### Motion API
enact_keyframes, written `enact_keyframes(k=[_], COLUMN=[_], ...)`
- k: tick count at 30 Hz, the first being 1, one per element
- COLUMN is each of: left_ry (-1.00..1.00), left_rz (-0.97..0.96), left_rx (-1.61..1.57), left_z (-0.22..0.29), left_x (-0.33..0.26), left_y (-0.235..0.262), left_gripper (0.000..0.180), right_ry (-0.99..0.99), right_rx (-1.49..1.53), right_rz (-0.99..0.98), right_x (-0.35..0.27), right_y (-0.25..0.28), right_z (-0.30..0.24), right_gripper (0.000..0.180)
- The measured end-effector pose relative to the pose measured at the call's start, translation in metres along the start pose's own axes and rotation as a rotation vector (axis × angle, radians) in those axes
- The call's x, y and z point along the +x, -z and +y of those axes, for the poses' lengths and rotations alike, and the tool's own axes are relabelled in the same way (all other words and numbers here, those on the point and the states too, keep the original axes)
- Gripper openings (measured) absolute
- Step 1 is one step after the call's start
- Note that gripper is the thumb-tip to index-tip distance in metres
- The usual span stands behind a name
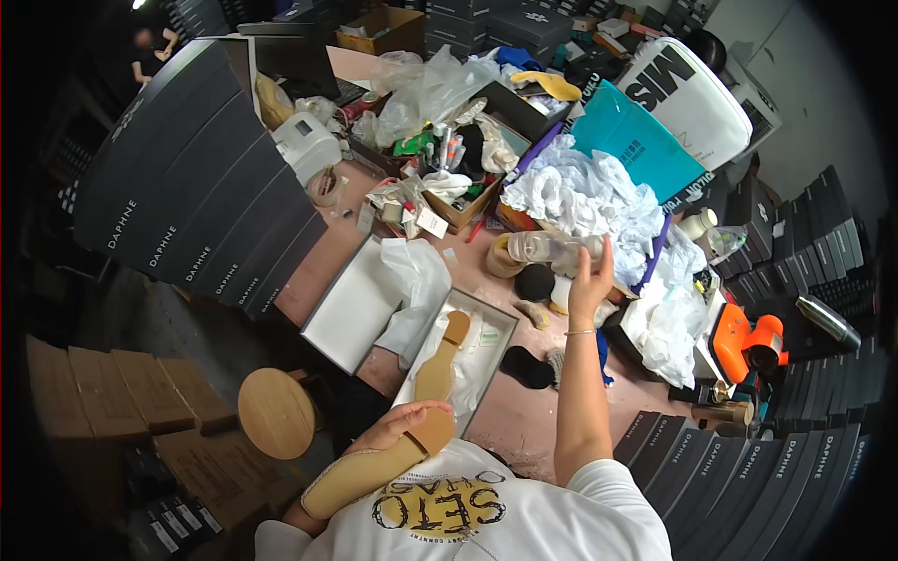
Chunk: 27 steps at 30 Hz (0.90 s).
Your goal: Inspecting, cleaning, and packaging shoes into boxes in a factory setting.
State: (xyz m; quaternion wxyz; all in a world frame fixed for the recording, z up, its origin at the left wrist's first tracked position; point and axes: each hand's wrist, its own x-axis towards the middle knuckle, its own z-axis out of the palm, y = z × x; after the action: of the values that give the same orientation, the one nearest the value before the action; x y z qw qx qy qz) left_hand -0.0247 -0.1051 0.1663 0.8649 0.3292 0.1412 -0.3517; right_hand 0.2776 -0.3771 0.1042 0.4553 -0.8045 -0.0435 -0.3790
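Observation:
My left hand (398,427) is closed around one end of a flat shoe (434,376), whose tan sole with browner toe and heel faces up. A second tan, sole-shaped piece (360,480) with a beaded edge lies along my left forearm; whether the same hand grips it is hard to tell. Beneath the shoe's far end sits an open shoebox (498,338) lined with white paper. Further off to the right, my right hand (593,271) has thumb and fingers around the end of a clear bottle (543,247), which is tilted nearly flat.
The box lid (346,304) and tissue paper (412,285) lie left of the shoebox. Crumpled white paper (589,192) fills a bin behind my right hand. A tape dispenser (307,145), stacked grey shoeboxes (187,187), a round stool (276,411) and an orange device (748,341) surround the table.

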Motion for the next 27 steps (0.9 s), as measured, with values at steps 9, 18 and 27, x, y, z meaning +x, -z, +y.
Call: enact_keyframes(k=[9, 18, 27], left_ry=[0.038, 0.044, 0.069], left_rz=[0.012, 0.016, 0.137], left_rx=[-0.007, -0.037, -0.23], left_z=[-0.001, -0.021, -0.018], left_x=[0.007, 0.018, 0.006], left_y=[-0.008, 0.014, 0.004], left_gripper=[0.056, 0.063, 0.053], right_ry=[-1.073, -0.027, 0.234], right_rx=[1.112, 0.011, -0.26], right_rz=[0.315, -0.159, -0.546], right_x=[-0.087, -0.003, -0.005], right_y=[0.019, -0.006, -0.06], right_z=[0.045, -0.025, -0.011], right_gripper=[0.029, 0.04, 0.024])
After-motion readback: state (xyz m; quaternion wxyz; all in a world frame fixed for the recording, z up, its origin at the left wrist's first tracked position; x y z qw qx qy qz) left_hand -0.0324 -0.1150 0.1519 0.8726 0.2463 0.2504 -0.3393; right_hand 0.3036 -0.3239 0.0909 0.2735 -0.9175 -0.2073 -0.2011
